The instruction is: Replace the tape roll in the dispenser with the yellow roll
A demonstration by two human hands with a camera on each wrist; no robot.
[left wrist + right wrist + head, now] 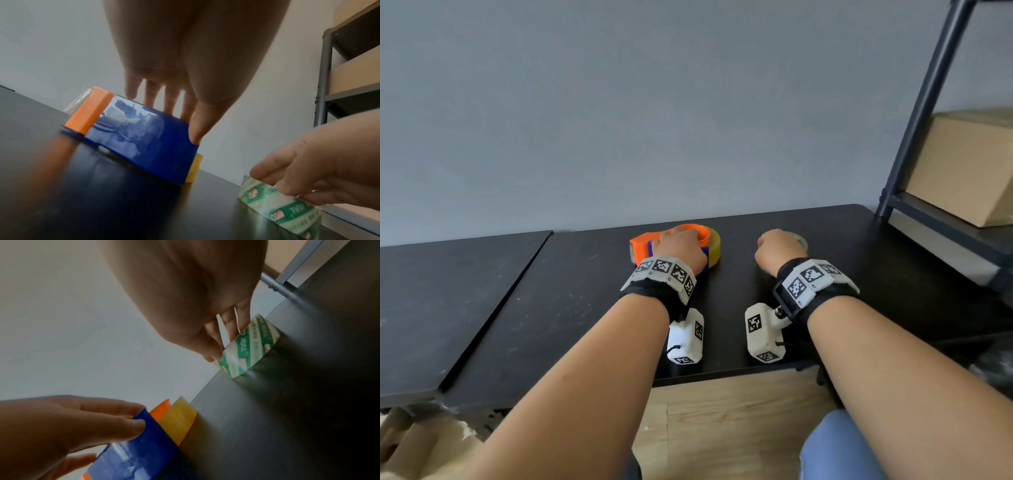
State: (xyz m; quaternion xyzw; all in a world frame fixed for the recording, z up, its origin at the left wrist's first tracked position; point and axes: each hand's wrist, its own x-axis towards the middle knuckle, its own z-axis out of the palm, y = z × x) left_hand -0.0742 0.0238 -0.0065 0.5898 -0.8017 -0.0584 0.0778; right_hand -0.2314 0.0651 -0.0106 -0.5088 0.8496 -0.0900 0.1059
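An orange and blue tape dispenser (643, 248) lies on the black table (551, 291). My left hand (678, 245) grips it from above, thumb on the blue side (144, 138), fingers (151, 95) over the top. The yellow roll (715, 250) sits against the dispenser's far right side, also in the left wrist view (194, 168) and the right wrist view (179, 420). I cannot tell whether it is mounted. To the right, my right hand (777, 248) pinches a green-and-white printed tape roll (251, 347), which touches the table, tilted.
A dark metal shelf frame (928, 102) with a cardboard box (962, 171) stands at the table's back right corner. A second black tabletop (448, 308) adjoins on the left. Torn cardboard (414, 445) lies below the front left edge.
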